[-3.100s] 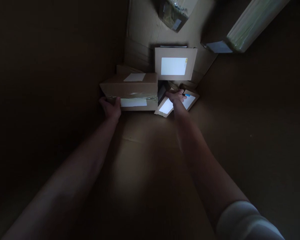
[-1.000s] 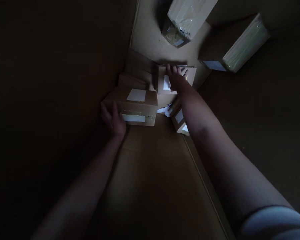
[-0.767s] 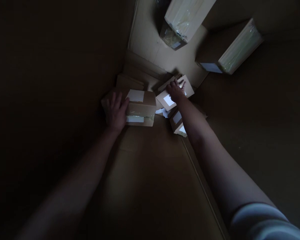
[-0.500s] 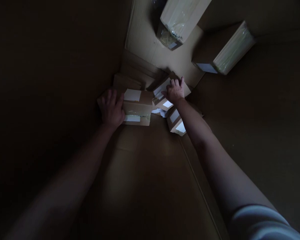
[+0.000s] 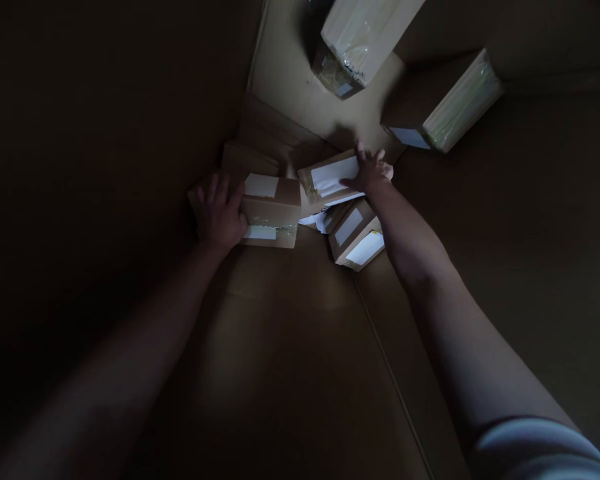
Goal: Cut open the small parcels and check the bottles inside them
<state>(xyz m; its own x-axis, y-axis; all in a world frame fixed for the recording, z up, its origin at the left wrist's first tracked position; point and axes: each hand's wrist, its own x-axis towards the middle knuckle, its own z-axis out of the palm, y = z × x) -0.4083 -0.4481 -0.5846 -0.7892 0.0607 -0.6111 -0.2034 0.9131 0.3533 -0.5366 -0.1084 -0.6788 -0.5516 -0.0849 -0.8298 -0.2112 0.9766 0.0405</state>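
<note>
Two small brown cardboard boxes lie side by side deep inside a large dark carton. My left hand point(image 5: 220, 217) rests on the left end of the taped box point(image 5: 275, 212), its fingers spread and lying over it. White labels show on two faces of that box. To its right, a tilted cardboard box point(image 5: 307, 183) with a large white label is in my right hand point(image 5: 373, 172). The thumb lies across the label, while the other fingers reach past the right end, partly hidden. Below my right hand another labelled box point(image 5: 337, 243) leans, its right end hidden behind my forearm.
A large taped box point(image 5: 375, 33) stands at the top, and a darker taped box point(image 5: 463, 103) sits right of it. Loose white paper point(image 5: 314, 219) lies between the small boxes. Dark cardboard walls point(image 5: 530, 233) rise on both sides.
The box in my right hand has turned, so its white label shows more fully. My right hand has shifted right to that box's end. My left hand keeps its place on the taped box.
</note>
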